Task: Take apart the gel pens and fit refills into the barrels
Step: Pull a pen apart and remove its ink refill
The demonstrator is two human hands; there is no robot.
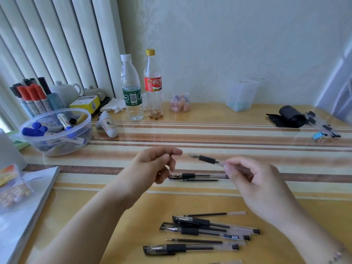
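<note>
The right hand (253, 180) pinched a clear gel pen barrel (211, 160) by its rear part, fingers curled round it, and held it above the striped table (247, 130) with the black grip and tip end pointing left toward the left hand (152, 164). The left hand hovered just apart from that tip, its thumb and forefinger closed narrowly together; something small may have been pinched there, perhaps a tip piece, but blur hid it. The likeliest slip from here was a small part dropping among the loose pens (200, 233) and bare refills (194, 241) lying near the table's front edge, since the pinch was so light. A capped pen (198, 175) and a refill (200, 180) lay below the hands. Both forearms reached in from the near edge, wrists raised, the hands facing each other.
</note>
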